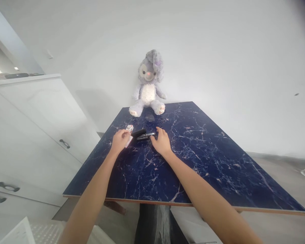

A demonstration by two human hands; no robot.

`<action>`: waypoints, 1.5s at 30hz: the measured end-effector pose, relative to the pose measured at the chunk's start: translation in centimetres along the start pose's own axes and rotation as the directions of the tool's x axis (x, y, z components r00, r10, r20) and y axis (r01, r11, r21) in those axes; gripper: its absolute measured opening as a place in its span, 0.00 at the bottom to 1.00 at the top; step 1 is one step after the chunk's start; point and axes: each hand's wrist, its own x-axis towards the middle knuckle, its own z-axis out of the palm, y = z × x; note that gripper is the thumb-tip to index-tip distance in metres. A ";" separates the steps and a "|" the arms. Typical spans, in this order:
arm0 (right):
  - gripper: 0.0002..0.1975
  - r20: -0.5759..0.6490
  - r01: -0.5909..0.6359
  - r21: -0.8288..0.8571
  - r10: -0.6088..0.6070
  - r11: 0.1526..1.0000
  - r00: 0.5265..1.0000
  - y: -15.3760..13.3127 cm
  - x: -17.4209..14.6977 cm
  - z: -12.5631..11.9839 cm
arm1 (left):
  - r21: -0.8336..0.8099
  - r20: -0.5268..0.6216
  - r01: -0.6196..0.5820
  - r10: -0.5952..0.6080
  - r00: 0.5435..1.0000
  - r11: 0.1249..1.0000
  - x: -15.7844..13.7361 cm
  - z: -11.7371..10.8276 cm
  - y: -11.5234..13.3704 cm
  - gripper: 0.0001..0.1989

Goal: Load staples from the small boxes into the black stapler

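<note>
Far left: white cabinet (pixel 40 112), flat panelled doors, dark metal handles (pixel 64 143); smooth matt finish.

Left arm: bare forearm runs up from the bottom edge, nearly straight, slanting right toward the table's middle. Left hand (pixel 120 140) rests on the table, back of hand up, fingers curled into a loose fist. It grips a small flat card (pixel 129 129), white with red and dark print; the card pokes out past the knuckles, another pale edge shows below the fingers. Whether this is one card or several: cannot tell.

Centre: stapler (pixel 142 134), black, long and narrow, with a shiny metal strip along its right half. It lies flat on the table between the two hands, just right of the card, long axis left to right. Left end sits just beside the left hand's knuckles; contact not resolved.

Right arm: bare forearm enters from the lower right, straight, angled left. Right hand (pixel 162 141) is palm down, fingers loosely spread and flat on the tabletop, holding nothing. Fingertips lie at the stapler's right end; touching or just short: cannot tell.

Table (pixel 205 162): glossy dark blue slab, white marble veining, thin pale edge, dark pedestal below.

Far edge, against the plain white wall: plush rabbit (pixel 148 84), grey-lilac fuzzy fur, white belly, sitting upright, well apart from the hands.
</note>
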 end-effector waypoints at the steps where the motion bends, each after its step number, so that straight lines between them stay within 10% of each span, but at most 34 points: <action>1: 0.28 0.000 -0.042 -0.040 0.042 0.998 0.999 0.3 0.1 0.1 | 0.086 0.001 -0.039 0.040 0.999 0.995 0.0 -0.1 -0.2 0.11; 8: 0.33 0.147 -0.016 -0.096 0.030 0.995 0.989 0.2 0.0 0.1 | 0.234 0.130 -0.254 0.229 0.965 0.939 -0.5 0.7 0.1 0.20; 21: 0.42 0.390 -0.015 0.124 -0.035 0.992 0.920 -1.0 -0.1 0.0 | 0.136 0.214 -0.214 0.182 0.960 0.967 -0.8 0.4 0.9 0.25; 31: 0.41 0.272 0.135 -0.048 -0.118 0.990 0.955 -0.5 -0.3 1.4 | 0.281 0.028 -0.105 0.101 0.994 0.954 -1.8 3.1 4.3 0.19; 40: 0.26 0.320 0.115 -0.023 -0.101 0.993 0.942 -0.6 -0.4 0.9 | 0.375 -0.075 0.138 -0.118 0.990 0.917 -0.2 -0.1 -0.9 0.20; 45: 0.23 0.322 0.138 -0.039 -0.118 0.990 0.939 -0.5 -0.5 0.9 | 0.228 -0.170 0.052 -0.013 0.985 0.972 -0.4 0.0 0.2 0.16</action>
